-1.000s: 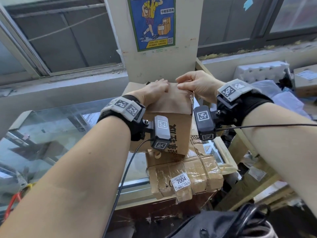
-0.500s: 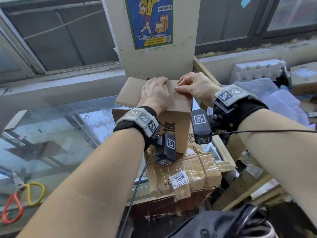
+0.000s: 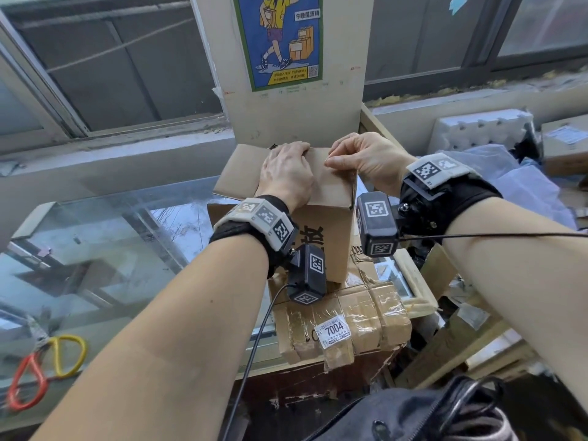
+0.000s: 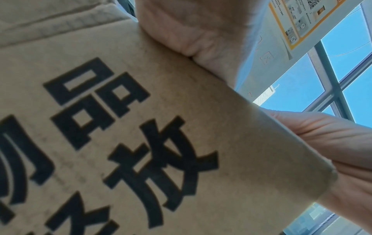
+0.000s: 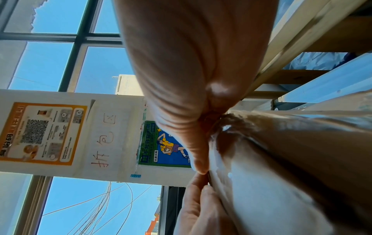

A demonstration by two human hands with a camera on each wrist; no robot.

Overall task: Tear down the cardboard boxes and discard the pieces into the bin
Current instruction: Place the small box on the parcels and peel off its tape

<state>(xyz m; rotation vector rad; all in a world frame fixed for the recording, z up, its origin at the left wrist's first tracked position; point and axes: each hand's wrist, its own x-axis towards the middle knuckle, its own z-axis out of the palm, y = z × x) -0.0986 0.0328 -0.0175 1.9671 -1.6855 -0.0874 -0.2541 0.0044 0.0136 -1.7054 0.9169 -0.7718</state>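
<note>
Head view: a tall cardboard box (image 3: 321,218) stands upright, long axis vertical, on a flattened taped parcel (image 3: 343,319) at the edge of a glass surface (image 3: 105,249). Printed characters run down its near face. The left hand (image 3: 286,173) lies flat on the box top, fingers straight, pressing it down. The right hand (image 3: 366,160) pinches something at the top's right edge, its grip closed with thumb against fingers. A poster (image 3: 280,39) hangs on the pillar behind.
</note>
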